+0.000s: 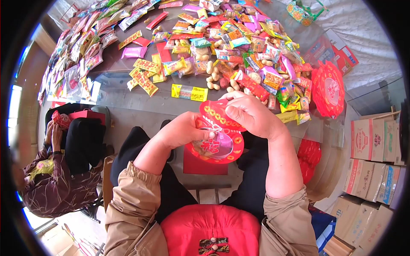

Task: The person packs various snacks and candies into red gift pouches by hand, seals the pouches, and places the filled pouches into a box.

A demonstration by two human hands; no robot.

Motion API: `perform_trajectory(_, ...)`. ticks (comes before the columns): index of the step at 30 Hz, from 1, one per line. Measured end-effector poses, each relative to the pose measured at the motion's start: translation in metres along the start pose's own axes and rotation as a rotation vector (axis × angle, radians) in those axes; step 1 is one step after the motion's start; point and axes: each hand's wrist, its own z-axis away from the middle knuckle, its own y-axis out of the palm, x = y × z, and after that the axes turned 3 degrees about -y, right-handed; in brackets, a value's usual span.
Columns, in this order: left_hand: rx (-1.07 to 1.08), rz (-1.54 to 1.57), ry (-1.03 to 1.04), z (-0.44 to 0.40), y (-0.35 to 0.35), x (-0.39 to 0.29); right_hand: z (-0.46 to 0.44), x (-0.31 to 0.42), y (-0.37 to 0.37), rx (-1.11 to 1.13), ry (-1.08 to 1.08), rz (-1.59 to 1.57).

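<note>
Over my lap I hold a red gift pouch with a gold coin pattern, a rounded bottom and a see-through window. Something pale shows behind the window, perhaps nuts. My left hand is closed on the pouch's left side, the thumb lying across its front. At the upper right edge, by the top flap, my right hand grips it with curled fingers; some fingertips are hidden behind the hand. Just beyond the pouch, on the glass table, lie a yellow wrapped snack and several peanuts.
Wrapped snacks heap across the table, with another pile at left. Red pouches stack at the right edge. Cardboard boxes stand on the right. A seated person at left holds a red bag.
</note>
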Motion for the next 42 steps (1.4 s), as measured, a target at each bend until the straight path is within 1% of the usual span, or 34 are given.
perform_trajectory(2, -0.013, 0.018, -0.010, 0.001, 0.001, -0.004, 0.001, -0.009, -0.002, 0.028, -0.042, 0.050)
perform_trajectory(5, -0.040, 0.108, -0.018, 0.006, 0.001, -0.013, -0.002, -0.005, -0.003, -0.180, -0.145, 0.030)
perform_trajectory(6, -0.042, 0.128, -0.007, 0.006, -0.001, -0.012, -0.003, 0.000, -0.005, -0.203, -0.136, 0.048)
perform_trajectory(9, -0.041, 0.178, 0.015, 0.005, -0.002, -0.009, -0.004, -0.001, -0.007, -0.161, -0.144, 0.089)
perform_trajectory(14, -0.031, 0.162, 0.023, 0.002, -0.003, -0.003, -0.002, -0.005, -0.011, 0.081, -0.036, 0.107)
perform_trajectory(16, -0.036, 0.113, 0.005, 0.002, -0.003, -0.002, -0.001, -0.008, -0.008, 0.085, -0.033, 0.121)
perform_trajectory(18, -0.038, 0.082, -0.003, 0.002, -0.003, -0.002, -0.001, -0.009, -0.001, -0.002, -0.082, 0.111)
perform_trajectory(21, -0.038, 0.066, -0.004, 0.001, -0.002, 0.000, -0.002, 0.006, -0.003, 0.087, 0.006, 0.124)
perform_trajectory(24, -0.042, 0.047, -0.011, 0.001, -0.002, -0.001, -0.006, 0.009, -0.007, 0.342, 0.209, 0.294)
perform_trajectory(26, -0.044, 0.023, -0.017, 0.002, -0.001, -0.003, -0.008, 0.009, -0.005, 0.337, 0.174, 0.315)
perform_trajectory(28, -0.054, 0.082, -0.007, 0.001, 0.001, -0.003, -0.008, 0.010, -0.003, 0.265, 0.126, 0.283)
perform_trajectory(30, -0.055, 0.104, -0.006, 0.001, 0.001, -0.003, -0.005, 0.013, 0.001, 0.127, 0.065, 0.196)
perform_trajectory(33, -0.051, 0.065, -0.012, 0.002, -0.001, -0.004, -0.005, 0.000, 0.001, 0.228, 0.060, 0.236)
perform_trajectory(36, -0.063, 0.009, -0.009, -0.001, -0.002, 0.000, -0.005, 0.003, -0.001, 0.372, 0.139, 0.342)
perform_trajectory(41, -0.081, 0.022, 0.003, -0.001, 0.002, 0.000, -0.002, -0.010, 0.009, 0.251, 0.063, 0.330)
perform_trajectory(42, -0.089, 0.043, 0.003, -0.001, 0.003, -0.001, -0.003, -0.009, 0.011, 0.193, 0.039, 0.321)
